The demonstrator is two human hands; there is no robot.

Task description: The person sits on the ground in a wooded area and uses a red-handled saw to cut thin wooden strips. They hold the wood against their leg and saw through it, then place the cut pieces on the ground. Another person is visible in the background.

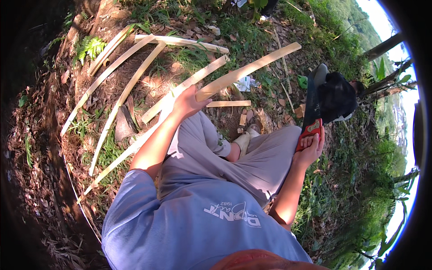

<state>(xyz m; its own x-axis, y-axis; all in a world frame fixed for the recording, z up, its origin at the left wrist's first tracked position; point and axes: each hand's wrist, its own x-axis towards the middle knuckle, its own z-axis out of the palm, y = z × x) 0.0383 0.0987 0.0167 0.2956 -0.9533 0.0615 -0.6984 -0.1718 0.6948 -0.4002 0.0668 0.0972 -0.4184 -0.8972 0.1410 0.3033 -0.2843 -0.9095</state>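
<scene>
My left hand (pixel 188 103) is closed around a long pale wooden strip (pixel 252 67). The strip slants up toward the far right. Beneath my left forearm, a strip of the same kind reaches the lower left, and it looks like the same piece. In my right hand (pixel 310 147) is a handsaw, its red handle (pixel 309 128) wrapped by my fingers. Its dark blade (pixel 311 101) points away from me, apart from the wood. Just beyond my left hand another wooden strip (pixel 193 81) lies on the ground.
Several more wooden strips (pixel 126 101) lie on the leafy ground at the left, one (pixel 182 42) crossing at the far side. A short strip (pixel 228 103) and small wood blocks (pixel 243 119) lie by my feet. Someone in dark clothing (pixel 335 96) is beside the saw blade.
</scene>
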